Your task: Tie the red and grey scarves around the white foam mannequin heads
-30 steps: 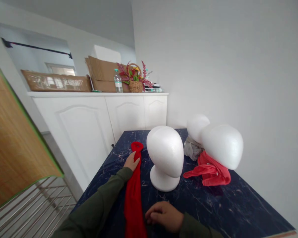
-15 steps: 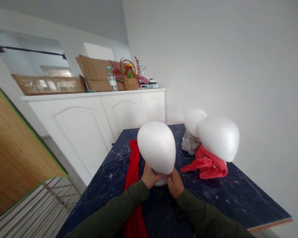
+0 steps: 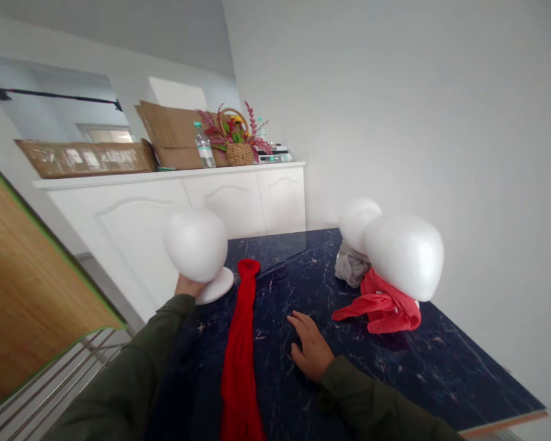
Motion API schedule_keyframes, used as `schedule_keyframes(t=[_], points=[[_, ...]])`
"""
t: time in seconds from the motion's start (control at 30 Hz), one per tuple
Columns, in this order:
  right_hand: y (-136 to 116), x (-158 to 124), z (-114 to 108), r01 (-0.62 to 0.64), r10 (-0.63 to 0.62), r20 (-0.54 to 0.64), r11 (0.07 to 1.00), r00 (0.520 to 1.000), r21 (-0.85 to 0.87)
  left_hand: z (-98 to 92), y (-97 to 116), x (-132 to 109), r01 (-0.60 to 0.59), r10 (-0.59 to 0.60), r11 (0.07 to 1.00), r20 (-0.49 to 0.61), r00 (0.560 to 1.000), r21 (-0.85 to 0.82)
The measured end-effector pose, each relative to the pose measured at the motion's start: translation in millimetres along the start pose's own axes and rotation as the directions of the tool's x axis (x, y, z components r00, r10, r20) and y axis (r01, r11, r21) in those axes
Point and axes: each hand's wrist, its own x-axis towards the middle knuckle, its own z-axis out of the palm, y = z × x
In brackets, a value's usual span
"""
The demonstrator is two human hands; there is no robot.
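White foam head [image 3: 196, 244] in the left hand [image 3: 190, 286], left of centre frame.
That hand grasps its neck; the right hand [image 3: 310, 346], lower centre, is released, fingers parted. Red cloth [image 3: 242, 343] stretches between them on the dark surface [image 3: 280, 398].

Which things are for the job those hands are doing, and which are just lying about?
Probably for the job:
white dummy head, at the left hand
red cloth beside it
maybe the other two white heads, with grey cloth and coral cloth

Probably just lying about:
water bottle
flower basket
cardboard boxes
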Motion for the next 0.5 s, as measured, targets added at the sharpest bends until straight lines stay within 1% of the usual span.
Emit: schedule_keyframes(t=[0.1,0.23,0.33,0.43,0.5], points=[[1,2,0,0.014,-0.014,0.003,1.000,1.000,-0.013,-2.1,-17,1,0.071,-0.070,0.997,-0.032,0.997,0.030],[1,2,2,0.011,-0.011,0.006,1.000,1.000,-0.015,6.8,-25,-5,0.164,-0.165,0.984,0.001,0.986,0.066],[-1,3,1,0.007,-0.007,-0.023,1.000,1.000,-0.003,12.6,-30,-6,0.249,-0.252,0.965,0.034,0.967,0.084],[-3,4,-6,0.039,-0.038,-0.110,0.999,0.993,0.005,16.6,-39,-10,0.327,-0.329,0.942,0.015,0.944,0.076],[0,-2,-21,0.066,-0.068,-0.243,0.998,0.968,-0.015,18.2,-44,-21,0.331,-0.329,0.936,-0.035,0.944,0.121]])
